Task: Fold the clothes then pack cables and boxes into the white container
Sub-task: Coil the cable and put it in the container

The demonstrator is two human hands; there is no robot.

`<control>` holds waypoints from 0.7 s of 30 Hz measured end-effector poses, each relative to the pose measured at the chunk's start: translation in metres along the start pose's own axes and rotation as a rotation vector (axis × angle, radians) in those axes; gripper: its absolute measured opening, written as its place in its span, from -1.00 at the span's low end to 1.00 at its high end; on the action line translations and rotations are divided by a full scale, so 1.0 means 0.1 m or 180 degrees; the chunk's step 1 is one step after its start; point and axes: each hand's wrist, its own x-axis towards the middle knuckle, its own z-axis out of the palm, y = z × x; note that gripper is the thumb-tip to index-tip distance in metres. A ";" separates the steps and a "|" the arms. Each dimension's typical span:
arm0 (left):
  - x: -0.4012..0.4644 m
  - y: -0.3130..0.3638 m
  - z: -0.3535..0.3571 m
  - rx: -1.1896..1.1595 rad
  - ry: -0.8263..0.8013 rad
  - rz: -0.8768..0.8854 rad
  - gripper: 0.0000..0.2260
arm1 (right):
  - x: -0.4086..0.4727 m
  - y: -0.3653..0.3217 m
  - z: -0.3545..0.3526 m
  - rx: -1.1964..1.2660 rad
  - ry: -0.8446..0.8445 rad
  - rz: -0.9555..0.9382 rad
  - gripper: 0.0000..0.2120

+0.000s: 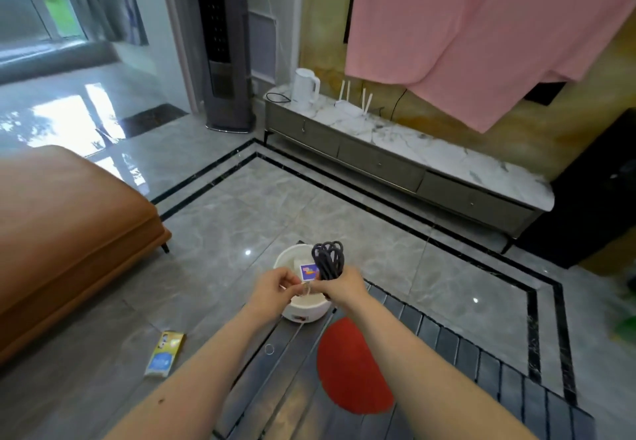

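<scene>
A round white container (304, 310) stands at the far end of a dark slatted table (447, 364). Inside it lie a white box and a small box with a purple picture (308, 271). My right hand (342, 284) grips a coiled dark cable (328, 259) upright above the container's right rim. My left hand (277, 286) pinches a thin clear rubber band (305, 289) beside the cable's lower end. A pink garment (481, 33) hangs at the top right.
A second rubber band (269, 349) and a red round mat (351, 367) lie on the table. A yellow and blue box (164, 353) lies on the floor at left. An orange sofa (65, 233) stands left, a marble-topped low cabinet (413, 150) behind.
</scene>
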 end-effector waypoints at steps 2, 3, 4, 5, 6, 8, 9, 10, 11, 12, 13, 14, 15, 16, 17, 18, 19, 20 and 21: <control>-0.02 0.06 -0.07 0.0031 0.0004 0.0002 -0.76 | -0.02 -0.09 0.01 0.0010 -0.0031 -0.0022 -0.80; -0.03 0.07 -0.11 0.0051 0.0025 0.0022 -0.77 | -0.04 -0.14 0.02 0.0019 -0.0044 -0.0029 -0.79; -0.03 0.09 -0.14 0.0058 0.0038 0.0060 -0.79 | -0.05 -0.17 0.03 0.0021 -0.0053 -0.0034 -0.77; -0.04 0.10 -0.17 0.0068 0.0046 0.0085 -0.82 | -0.06 -0.19 0.03 0.0030 -0.0066 -0.0038 -0.76; -0.05 0.12 -0.20 0.0068 0.0064 0.0093 -0.84 | -0.07 -0.21 0.05 0.0047 -0.0086 -0.0045 -0.77; -0.05 0.13 -0.24 0.0037 0.0069 0.0088 -0.82 | -0.09 -0.25 0.08 0.0066 -0.0104 -0.0053 -0.80; -0.05 0.13 -0.26 0.0016 0.0068 0.0098 -0.81 | -0.10 -0.27 0.10 0.0068 -0.0103 -0.0063 -0.81; -0.05 0.14 -0.28 -0.0008 0.0067 0.0110 -0.80 | -0.11 -0.28 0.12 0.0092 -0.0105 -0.0069 -0.82; -0.05 0.14 -0.30 -0.0026 0.0070 0.0125 -0.80 | -0.12 -0.30 0.15 0.0136 -0.0107 -0.0074 -0.82; -0.04 0.14 -0.32 -0.0040 0.0077 0.0135 -0.80 | -0.12 -0.31 0.17 0.0170 -0.0105 -0.0071 -0.81; -0.03 0.14 -0.34 -0.0048 0.0085 0.0141 -0.80 | -0.12 -0.32 0.19 0.0181 -0.0086 -0.0068 -0.79; -0.03 0.14 -0.37 -0.0039 0.0091 0.0145 -0.80 | -0.12 -0.33 0.20 0.0171 -0.0055 -0.0066 -0.78; -0.03 0.13 -0.38 -0.0008 0.0089 0.0145 -0.81 | -0.12 -0.34 0.21 0.0163 -0.0029 -0.0067 -0.78; -0.02 0.13 -0.40 0.0044 0.0091 0.0150 -0.83 | -0.11 -0.35 0.22 0.0149 -0.0011 -0.0065 -0.79; -0.02 0.12 -0.41 0.0139 0.0100 0.0178 -0.86 | -0.10 -0.36 0.23 0.0132 0.0007 -0.0059 -0.79; -0.02 0.11 -0.43 0.0299 0.0114 0.0231 -0.91 | -0.10 -0.36 0.24 0.0114 0.0025 -0.0053 -0.80; -0.02 0.10 -0.45 0.0570 0.0120 0.0317 -0.94 | -0.10 -0.37 0.25 0.0097 0.0035 -0.0056 -0.80; -0.01 0.10 -0.47 0.0940 0.0088 0.0419 -0.91 | -0.09 -0.37 0.27 0.0089 0.0041 -0.0054 -0.80; 0.01 0.10 -0.50 0.1367 -0.0007 0.0513 -0.87 | -0.09 -0.37 0.28 0.0086 0.0041 -0.0049 -0.80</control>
